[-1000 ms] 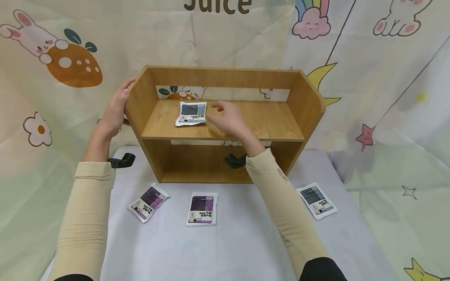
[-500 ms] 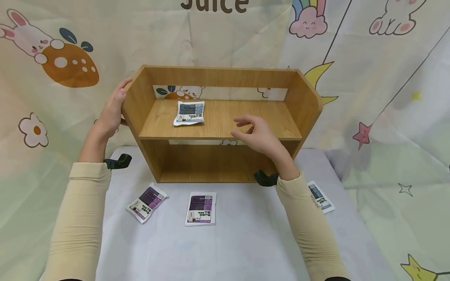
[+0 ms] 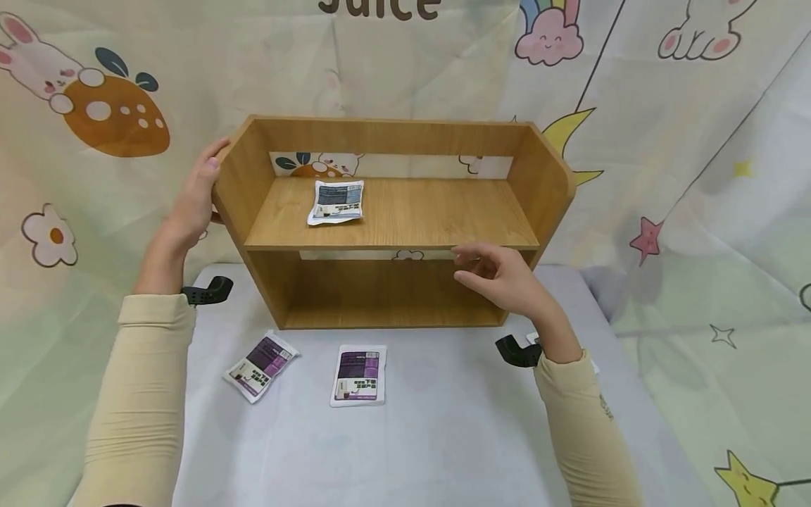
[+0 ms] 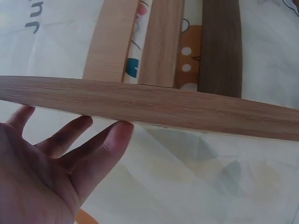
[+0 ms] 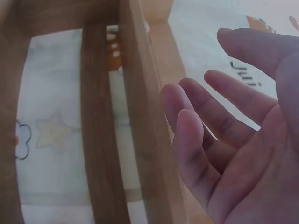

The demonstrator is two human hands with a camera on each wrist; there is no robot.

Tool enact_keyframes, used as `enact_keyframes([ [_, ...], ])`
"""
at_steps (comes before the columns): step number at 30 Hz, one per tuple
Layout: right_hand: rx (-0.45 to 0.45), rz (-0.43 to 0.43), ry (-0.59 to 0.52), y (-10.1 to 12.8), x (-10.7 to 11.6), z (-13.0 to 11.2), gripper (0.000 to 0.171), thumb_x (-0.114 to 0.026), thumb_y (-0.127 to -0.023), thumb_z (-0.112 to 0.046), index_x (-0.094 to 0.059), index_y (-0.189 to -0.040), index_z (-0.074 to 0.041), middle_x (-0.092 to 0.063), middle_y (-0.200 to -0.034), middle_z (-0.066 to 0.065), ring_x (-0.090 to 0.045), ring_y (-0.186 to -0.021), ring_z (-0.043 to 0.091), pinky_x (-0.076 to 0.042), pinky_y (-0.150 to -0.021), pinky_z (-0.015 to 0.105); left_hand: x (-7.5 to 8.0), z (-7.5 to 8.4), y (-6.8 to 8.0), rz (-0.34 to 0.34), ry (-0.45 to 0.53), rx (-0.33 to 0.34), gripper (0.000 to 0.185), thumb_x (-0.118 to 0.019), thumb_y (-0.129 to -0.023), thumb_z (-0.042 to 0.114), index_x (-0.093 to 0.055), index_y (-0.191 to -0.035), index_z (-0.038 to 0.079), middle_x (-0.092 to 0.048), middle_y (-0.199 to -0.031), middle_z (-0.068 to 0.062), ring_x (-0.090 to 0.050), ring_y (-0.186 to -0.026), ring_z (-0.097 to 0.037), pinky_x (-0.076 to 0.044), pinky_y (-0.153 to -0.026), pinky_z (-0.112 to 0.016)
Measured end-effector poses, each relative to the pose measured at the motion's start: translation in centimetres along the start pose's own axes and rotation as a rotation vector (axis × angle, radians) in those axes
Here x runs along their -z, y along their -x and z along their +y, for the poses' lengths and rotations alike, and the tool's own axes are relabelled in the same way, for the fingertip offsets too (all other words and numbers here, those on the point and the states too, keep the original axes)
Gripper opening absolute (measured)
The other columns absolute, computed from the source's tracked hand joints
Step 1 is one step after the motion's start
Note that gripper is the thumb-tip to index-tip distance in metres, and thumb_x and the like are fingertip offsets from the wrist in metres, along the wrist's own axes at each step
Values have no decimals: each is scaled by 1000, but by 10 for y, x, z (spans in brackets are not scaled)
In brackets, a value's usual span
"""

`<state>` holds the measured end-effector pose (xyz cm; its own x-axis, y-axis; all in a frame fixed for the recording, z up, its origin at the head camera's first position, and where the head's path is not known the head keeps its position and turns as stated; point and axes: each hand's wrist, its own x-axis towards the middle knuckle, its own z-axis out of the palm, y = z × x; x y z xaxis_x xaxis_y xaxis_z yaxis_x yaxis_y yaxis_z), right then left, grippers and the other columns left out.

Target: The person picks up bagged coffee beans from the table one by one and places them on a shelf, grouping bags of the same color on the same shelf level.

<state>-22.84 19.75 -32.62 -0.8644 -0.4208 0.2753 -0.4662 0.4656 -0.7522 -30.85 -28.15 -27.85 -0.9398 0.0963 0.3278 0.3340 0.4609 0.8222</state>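
A two-level wooden shelf [image 3: 405, 211] stands at the back of the table. My left hand [image 3: 190, 201] rests against its left side panel; in the left wrist view the fingertips [image 4: 122, 135] touch the panel's face without curling round it. In front of the shelf's right part, my right hand [image 3: 500, 274] hovers with loosely bent fingers and nothing in them. On the upper board, toward the left, lies a white and blue packet [image 3: 337, 202]. Before the shelf lie two purple and white packets, one tilted [image 3: 261, 366] and one straight [image 3: 358, 375].
Another packet [image 3: 533, 339] lies on the right of the table, mostly hidden behind my right wrist. A white cloth [image 3: 431, 436] covers the table. Behind the shelf hangs a cloth backdrop [image 3: 405, 77] with cartoon prints.
My right hand has moved away from the blue packet on the upper board, rightward and down toward the front. My left hand stays at the side panel. The view has shifted slightly.
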Motion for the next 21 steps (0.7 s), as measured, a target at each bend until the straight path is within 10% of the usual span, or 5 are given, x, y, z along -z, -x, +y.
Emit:
enact_keyframes([
  [21, -152, 70, 108, 67, 44, 67, 38, -66, -95, -20, -60, -129, -5, -65, -112, 12, -63, -81, 20, -51, -63, 30, 0, -4, 3, 30, 13, -19, 51, -22, -101, 47, -26, -151, 36, -34, -139, -14, -41, -109, -32, -41, -70, -44],
])
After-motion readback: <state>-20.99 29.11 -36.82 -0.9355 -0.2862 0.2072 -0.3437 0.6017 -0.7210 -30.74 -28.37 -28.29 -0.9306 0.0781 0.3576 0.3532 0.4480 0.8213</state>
